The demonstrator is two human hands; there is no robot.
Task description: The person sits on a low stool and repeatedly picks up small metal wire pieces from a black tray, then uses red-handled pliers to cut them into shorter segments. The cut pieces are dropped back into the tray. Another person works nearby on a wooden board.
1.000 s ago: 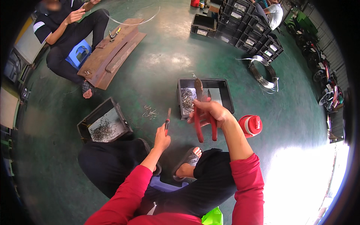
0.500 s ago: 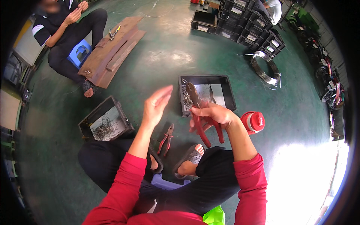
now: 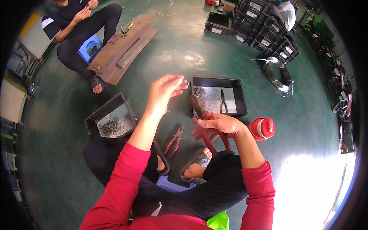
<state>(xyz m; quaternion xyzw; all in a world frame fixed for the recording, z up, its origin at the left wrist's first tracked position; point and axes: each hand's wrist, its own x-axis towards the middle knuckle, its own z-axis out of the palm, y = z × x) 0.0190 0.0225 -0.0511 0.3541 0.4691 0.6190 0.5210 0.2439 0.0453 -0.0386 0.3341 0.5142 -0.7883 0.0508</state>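
My right hand is closed round the red handles of large pliers, whose dark jaws point up and away from me. Raised to the left of those jaws, my left hand has its thumb and fingers pinched on a small piece of bent wire. Behind the pliers stands a black crate with a heap of small wire pieces and dark-handled pliers in it. Another pair of red-handled pliers lies on the floor before my feet.
At the left a second black crate holds tangled wire pieces. A red jug stands by my right forearm. Farther off are a wire coil, stacked crates, wooden boards and a seated person.
My left hand has closed from straight fingers into a pinch and a small wire piece now shows at its fingertips. The pliers' jaws have dropped nearer to me. The whole view has shifted slightly.
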